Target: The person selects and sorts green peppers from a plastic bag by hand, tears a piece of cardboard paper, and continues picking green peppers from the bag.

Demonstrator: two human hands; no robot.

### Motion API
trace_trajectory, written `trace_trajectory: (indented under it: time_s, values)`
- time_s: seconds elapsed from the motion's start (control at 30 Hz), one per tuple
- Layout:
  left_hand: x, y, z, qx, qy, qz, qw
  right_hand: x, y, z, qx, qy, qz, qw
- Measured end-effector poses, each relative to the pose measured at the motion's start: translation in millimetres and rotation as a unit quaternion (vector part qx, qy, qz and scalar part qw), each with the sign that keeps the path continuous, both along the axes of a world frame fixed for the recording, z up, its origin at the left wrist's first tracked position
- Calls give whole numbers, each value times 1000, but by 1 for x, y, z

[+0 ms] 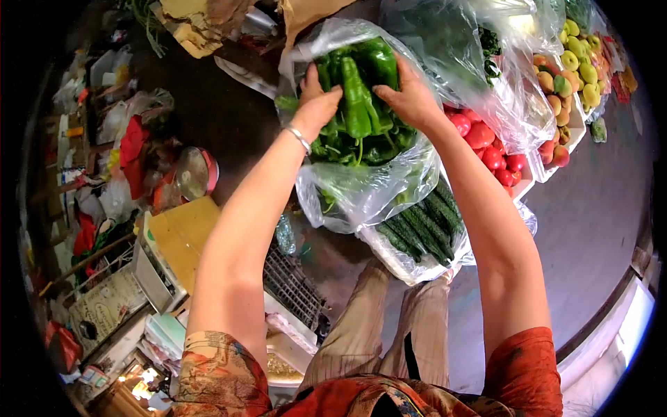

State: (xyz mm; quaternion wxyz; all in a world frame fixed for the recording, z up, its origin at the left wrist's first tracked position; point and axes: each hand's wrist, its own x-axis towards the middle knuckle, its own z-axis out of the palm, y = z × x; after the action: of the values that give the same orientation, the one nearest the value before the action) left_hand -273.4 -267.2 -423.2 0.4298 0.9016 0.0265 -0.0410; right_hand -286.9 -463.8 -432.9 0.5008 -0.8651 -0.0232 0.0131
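Note:
Long green peppers (358, 104) fill a clear plastic bag (347, 201) in front of me, its mouth spread wide. My left hand (318, 104) grips the peppers from the left, thumb on top and the other fingers partly hidden down the side. From the right, my right hand (410, 97) holds the same bunch, thumb across the front and fingertips out of sight behind a large pepper. Just below the bag, dark green cucumbers (427, 226) lie in a white box lined with plastic, close to my legs.
Red tomatoes (479, 135) sit in a box to the right, with peaches (556, 97) and yellow-green fruit (583, 62) beyond. Plastic sheeting (514, 104) partly covers them. At left stand a yellow-topped box (184, 233), a black crate (292, 285) and cluttered bags.

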Motion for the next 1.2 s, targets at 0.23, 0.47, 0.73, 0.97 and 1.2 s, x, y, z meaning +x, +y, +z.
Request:
trace_trajectory:
  time_s: [0.23, 0.47, 0.73, 0.97, 1.2]
  values:
    - [-24, 24, 45, -255, 215, -27, 942, -51, -4, 2, -35, 17, -6, 999]
    - [-52, 17, 31, -51, 107, -134, 984, -81, -15, 0, -77, -81, -21, 994]
    - [-37, -20, -49, 39, 4, -121, 992, -82, -16, 0, -194, -32, -62, 978]
    - [-61, 5, 4, 63, 111, -131, 983, -130, -49, 17, -190, -23, 41, 981]
    - [-131, -31, 55, 2, 218, -39, 975, -182, -98, 22, -140, -103, 48, 984]
